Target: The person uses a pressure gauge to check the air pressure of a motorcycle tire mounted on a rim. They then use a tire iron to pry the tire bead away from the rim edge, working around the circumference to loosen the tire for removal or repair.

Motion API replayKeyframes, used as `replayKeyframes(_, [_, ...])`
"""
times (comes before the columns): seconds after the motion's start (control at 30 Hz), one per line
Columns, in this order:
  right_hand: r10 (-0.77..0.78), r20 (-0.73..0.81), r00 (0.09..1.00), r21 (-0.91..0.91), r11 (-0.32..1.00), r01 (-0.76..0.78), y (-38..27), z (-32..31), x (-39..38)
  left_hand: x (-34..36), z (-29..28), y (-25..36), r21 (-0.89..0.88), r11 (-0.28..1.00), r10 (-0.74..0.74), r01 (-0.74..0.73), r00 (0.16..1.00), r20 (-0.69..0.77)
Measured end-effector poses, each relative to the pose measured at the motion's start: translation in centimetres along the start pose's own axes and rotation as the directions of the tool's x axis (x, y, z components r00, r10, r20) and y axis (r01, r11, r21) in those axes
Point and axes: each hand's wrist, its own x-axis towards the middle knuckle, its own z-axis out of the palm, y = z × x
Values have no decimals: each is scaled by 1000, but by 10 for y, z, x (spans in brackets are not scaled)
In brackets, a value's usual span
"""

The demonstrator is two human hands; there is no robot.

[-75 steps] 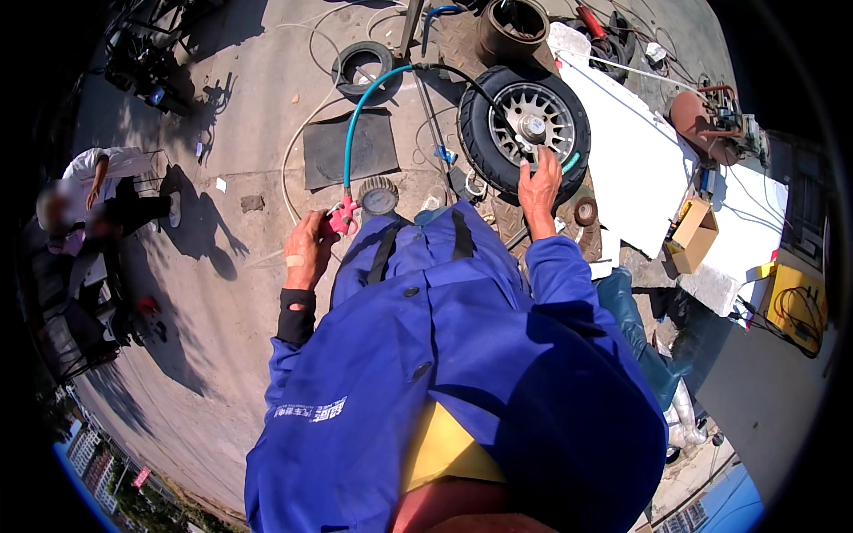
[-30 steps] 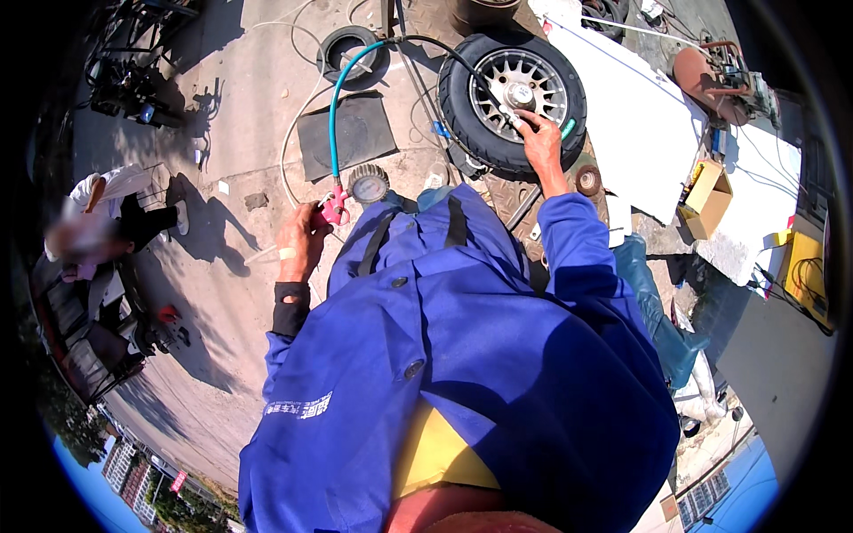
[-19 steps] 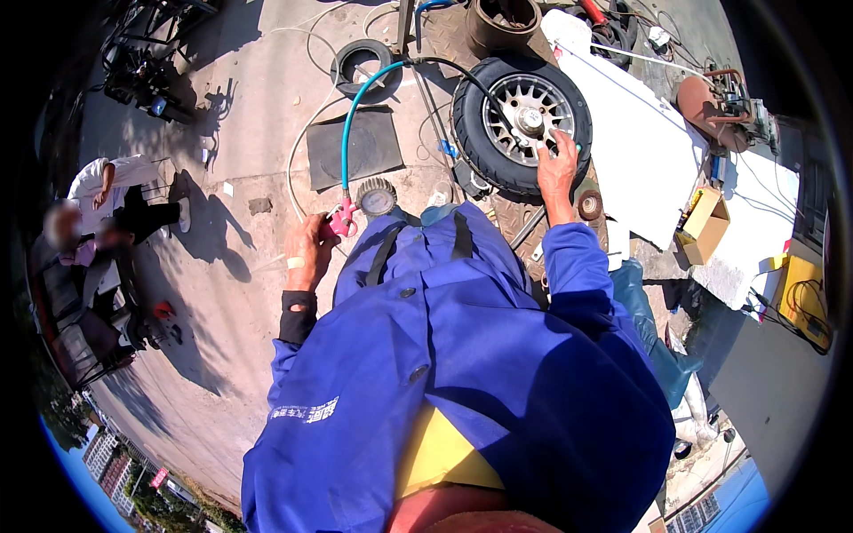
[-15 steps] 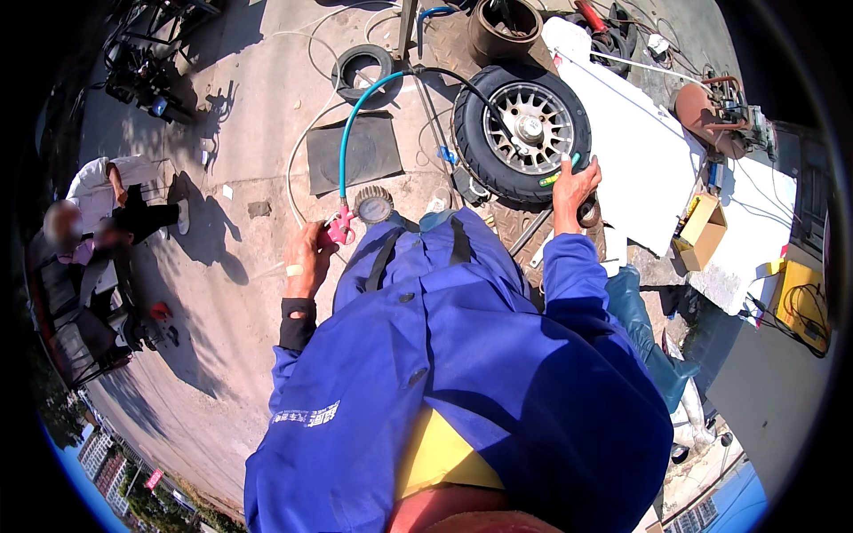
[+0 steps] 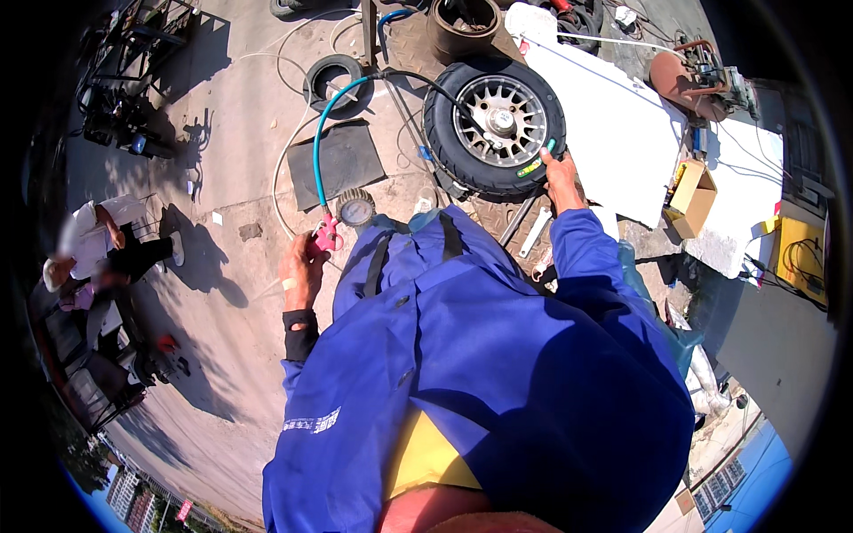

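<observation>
My left hand [image 5: 302, 268] is closed around a pink tyre inflator [image 5: 327, 234] with a round dial gauge [image 5: 356, 210]. From its top a teal hose [image 5: 322, 147] arches up and joins a black hose [image 5: 418, 78], which runs down to the wheel's spoked rim. The wheel [image 5: 449, 133], a black tyre on a silver rim, lies flat in front of me. My right hand [image 5: 562, 182] grips the tyre's near right edge, thumb on the sidewall by green and yellow labels, its other fingers partly hidden.
A loose tyre [image 5: 332, 82] and a dark mat [image 5: 336, 163] lie beyond the hose. Behind the wheel stands a rusty drum [image 5: 462, 31]. Right are white boards [image 5: 613, 133], a cardboard box [image 5: 690, 200] and a compressor [image 5: 689, 86]. A wrench [image 5: 535, 233] lies nearby; a person sits far left.
The view has shifted, so the scene sits further left. My right thumb has slid slightly outward along the tyre, showing more of the green label. My left hand still holds the inflator.
</observation>
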Motion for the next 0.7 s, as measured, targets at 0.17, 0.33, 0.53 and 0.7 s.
replayKeyframes(0.17, [90, 137, 986, 93, 990, -103, -68, -7, -51, -1, 1, -4, -4, 1000, 23, -23, 999, -45])
replayKeyframes(0.33, [116, 28, 993, 9, 993, -116, -68, -7, -51, -2, 0, -3, -19, 995, 101, -103, 990, -102])
replayKeyframes(0.53, [119, 65, 991, -108, 988, -111, -83, -9, -48, -7, 2, -11, 25, 993, 120, -119, 990, -76])
replayKeyframes(0.7, [-529, -74, 845, -615, 692, 379, -128, 4, -111, -10, -3, -8, 24, 999, 45, -44, 998, -32])
